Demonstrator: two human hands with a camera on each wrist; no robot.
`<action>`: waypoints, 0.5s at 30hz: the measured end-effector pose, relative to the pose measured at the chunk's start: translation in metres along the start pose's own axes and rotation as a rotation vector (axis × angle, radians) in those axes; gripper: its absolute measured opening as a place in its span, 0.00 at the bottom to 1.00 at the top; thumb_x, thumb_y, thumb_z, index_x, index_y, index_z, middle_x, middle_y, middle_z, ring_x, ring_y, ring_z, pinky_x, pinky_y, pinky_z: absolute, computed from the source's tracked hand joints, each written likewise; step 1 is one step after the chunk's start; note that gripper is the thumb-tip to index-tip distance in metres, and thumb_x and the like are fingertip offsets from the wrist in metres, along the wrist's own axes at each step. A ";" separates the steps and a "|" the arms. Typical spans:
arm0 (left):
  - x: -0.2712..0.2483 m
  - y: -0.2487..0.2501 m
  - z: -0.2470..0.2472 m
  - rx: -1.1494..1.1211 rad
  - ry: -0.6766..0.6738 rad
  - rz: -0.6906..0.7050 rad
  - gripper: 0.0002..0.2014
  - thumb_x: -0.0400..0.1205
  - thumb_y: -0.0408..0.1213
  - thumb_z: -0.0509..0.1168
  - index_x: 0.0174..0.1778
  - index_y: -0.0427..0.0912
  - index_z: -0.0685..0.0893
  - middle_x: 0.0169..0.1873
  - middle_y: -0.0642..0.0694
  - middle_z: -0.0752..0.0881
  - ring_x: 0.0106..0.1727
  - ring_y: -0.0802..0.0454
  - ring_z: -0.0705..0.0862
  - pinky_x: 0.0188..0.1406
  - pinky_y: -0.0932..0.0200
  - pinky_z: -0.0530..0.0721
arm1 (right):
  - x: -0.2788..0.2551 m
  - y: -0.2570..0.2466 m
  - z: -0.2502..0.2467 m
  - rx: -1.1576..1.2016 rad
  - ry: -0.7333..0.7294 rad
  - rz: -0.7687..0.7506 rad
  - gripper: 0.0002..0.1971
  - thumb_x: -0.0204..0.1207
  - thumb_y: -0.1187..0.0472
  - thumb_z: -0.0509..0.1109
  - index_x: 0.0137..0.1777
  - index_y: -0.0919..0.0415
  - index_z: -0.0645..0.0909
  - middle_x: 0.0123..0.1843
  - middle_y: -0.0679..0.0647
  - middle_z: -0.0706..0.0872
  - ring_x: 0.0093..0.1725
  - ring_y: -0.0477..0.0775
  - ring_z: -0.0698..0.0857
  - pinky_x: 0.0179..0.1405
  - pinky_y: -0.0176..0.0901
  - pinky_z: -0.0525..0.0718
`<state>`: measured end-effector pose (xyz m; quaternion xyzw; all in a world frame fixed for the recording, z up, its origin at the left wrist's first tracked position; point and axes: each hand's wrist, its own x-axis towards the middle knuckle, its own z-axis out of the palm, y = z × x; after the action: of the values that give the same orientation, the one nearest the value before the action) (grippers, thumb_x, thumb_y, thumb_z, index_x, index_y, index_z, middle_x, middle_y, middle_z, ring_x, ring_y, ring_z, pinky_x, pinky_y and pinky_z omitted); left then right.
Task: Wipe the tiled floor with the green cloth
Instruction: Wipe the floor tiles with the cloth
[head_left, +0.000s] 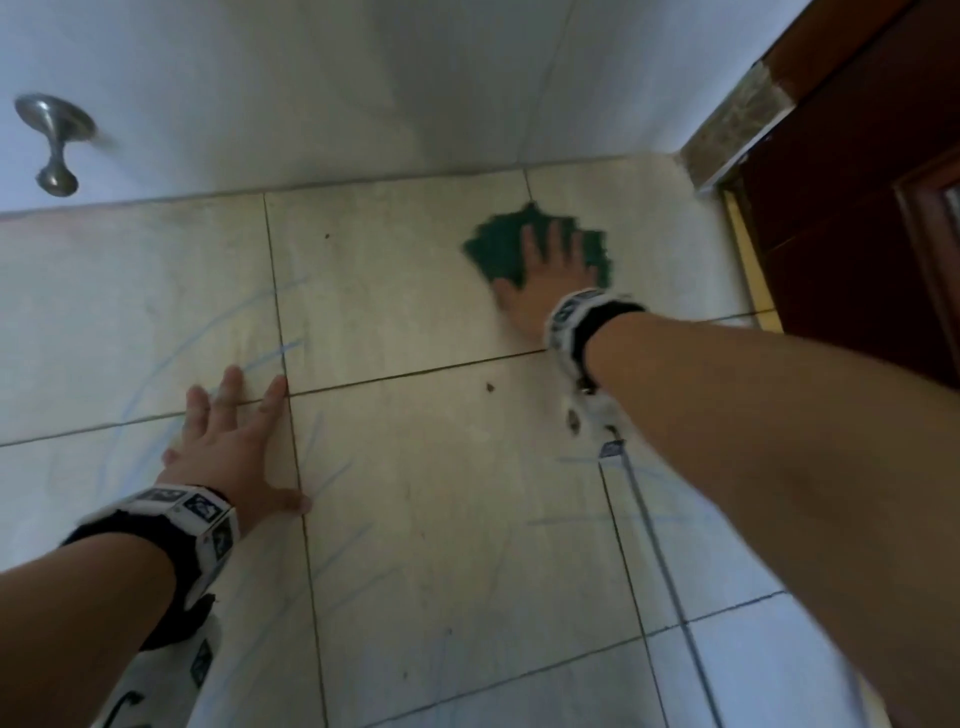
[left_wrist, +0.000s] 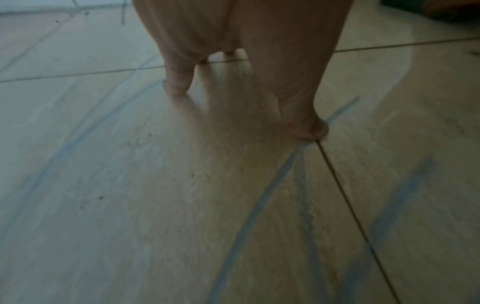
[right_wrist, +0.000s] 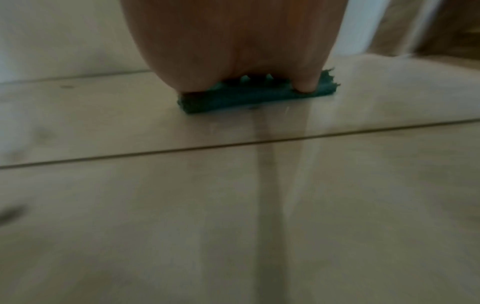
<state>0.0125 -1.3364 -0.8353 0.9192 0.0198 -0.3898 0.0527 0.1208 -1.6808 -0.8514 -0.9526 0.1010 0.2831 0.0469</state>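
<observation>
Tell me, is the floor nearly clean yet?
Not yet. The right hand presses the green cloth flat on a tile near the wall, and that tile shows no blue lines, so it may be wiped. The left hand just rests on the floor. Blue scribbles and dark specks still mark the nearer tiles, so much is left.
</observation>
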 end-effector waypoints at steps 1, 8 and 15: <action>0.000 0.000 0.000 -0.002 -0.002 0.000 0.68 0.64 0.57 0.83 0.84 0.65 0.34 0.83 0.53 0.27 0.85 0.43 0.31 0.79 0.26 0.57 | 0.003 0.027 -0.004 -0.009 -0.003 0.090 0.42 0.85 0.34 0.47 0.88 0.55 0.34 0.89 0.61 0.35 0.87 0.69 0.37 0.84 0.68 0.42; 0.001 0.000 -0.001 -0.011 -0.004 0.010 0.68 0.64 0.56 0.83 0.84 0.65 0.34 0.83 0.53 0.26 0.85 0.43 0.30 0.79 0.26 0.56 | -0.007 0.130 -0.008 0.139 -0.019 0.550 0.40 0.86 0.35 0.47 0.89 0.55 0.35 0.89 0.60 0.36 0.87 0.70 0.40 0.84 0.71 0.45; -0.002 0.003 -0.005 0.005 -0.051 0.006 0.67 0.66 0.56 0.82 0.84 0.65 0.33 0.82 0.52 0.25 0.84 0.40 0.29 0.79 0.26 0.55 | 0.026 0.025 -0.021 0.019 0.034 0.193 0.40 0.86 0.36 0.48 0.89 0.54 0.35 0.89 0.59 0.35 0.87 0.69 0.37 0.84 0.70 0.43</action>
<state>0.0153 -1.3389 -0.8301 0.9090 0.0147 -0.4132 0.0521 0.1483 -1.7130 -0.8488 -0.9426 0.1957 0.2693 0.0270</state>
